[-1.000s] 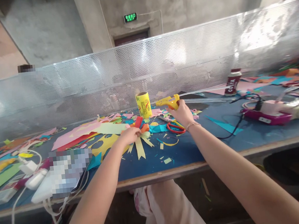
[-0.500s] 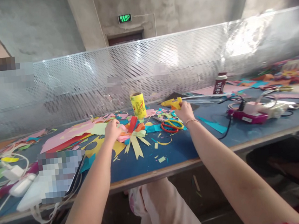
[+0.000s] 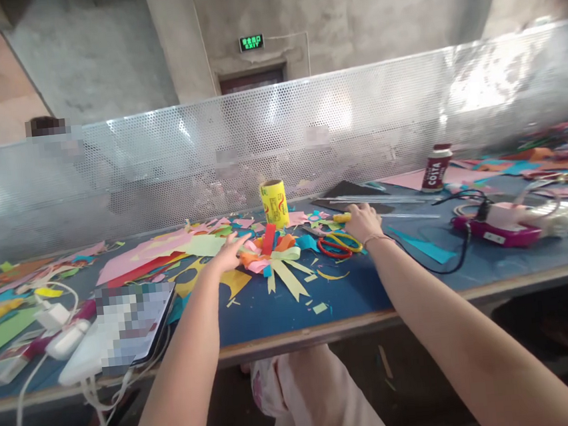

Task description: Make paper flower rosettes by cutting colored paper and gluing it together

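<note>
Left hand point(image 3: 227, 252), paper strips point(image 3: 279, 261) (splayed), right hand point(image 3: 364, 223) gripping glue gun point(image 3: 342, 218)

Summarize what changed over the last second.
The right hand brought the yellow glue gun down from upright in the air to the blue table; grip now unclear. The left hand slid off the paper-strip bow to its left edge, fingers open. Yellow roll and scissors stayed.

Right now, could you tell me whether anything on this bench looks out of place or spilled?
Nothing is toppled: the yellow roll and bottle stand upright. Paper scraps litter the blue table, and a white cable dangles off its front edge at the left.
</note>
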Available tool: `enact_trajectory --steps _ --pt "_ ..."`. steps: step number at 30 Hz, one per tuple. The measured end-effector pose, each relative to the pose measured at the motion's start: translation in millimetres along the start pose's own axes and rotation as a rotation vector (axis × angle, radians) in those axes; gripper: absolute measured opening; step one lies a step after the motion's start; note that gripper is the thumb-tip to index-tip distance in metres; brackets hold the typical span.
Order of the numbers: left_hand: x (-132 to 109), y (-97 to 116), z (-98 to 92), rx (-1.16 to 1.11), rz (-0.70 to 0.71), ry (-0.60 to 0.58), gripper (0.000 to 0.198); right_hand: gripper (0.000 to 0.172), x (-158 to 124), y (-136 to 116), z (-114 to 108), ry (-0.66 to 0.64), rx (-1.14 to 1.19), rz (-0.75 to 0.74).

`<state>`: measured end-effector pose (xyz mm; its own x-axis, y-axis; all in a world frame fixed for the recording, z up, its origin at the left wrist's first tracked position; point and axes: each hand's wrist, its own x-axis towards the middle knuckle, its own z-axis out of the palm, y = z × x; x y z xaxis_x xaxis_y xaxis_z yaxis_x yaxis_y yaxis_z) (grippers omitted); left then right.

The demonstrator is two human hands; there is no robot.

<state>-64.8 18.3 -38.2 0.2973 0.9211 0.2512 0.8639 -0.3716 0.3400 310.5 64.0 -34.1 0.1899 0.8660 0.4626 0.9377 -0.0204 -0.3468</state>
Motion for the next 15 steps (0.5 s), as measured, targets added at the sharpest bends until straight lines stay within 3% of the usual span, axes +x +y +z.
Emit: enact_trajectory --steps 4,7,11,15 --pt "2.5 4.7 1.1 0.016 0.043 -0.002 0.051 0.046 -6.7 -29.5 14.2 -0.043 0.214 -0.453" --pt "6.7 7.4 1.9 0.012 0.118 0.032 0.042 0.046 -13.0 -44.9 23.8 -0.131 0.257 -0.648" --pt "7.5 9.5 5.3 0.047 0.213 0.036 0.046 0.047 -15.2 -46.6 29.0 -0.184 0.248 -0.68" --pt "2.3 9.0 9.3 0.078 0.171 -0.014 0.06 0.044 -12.9 -42.4 30.5 -0.152 0.284 -0.624"
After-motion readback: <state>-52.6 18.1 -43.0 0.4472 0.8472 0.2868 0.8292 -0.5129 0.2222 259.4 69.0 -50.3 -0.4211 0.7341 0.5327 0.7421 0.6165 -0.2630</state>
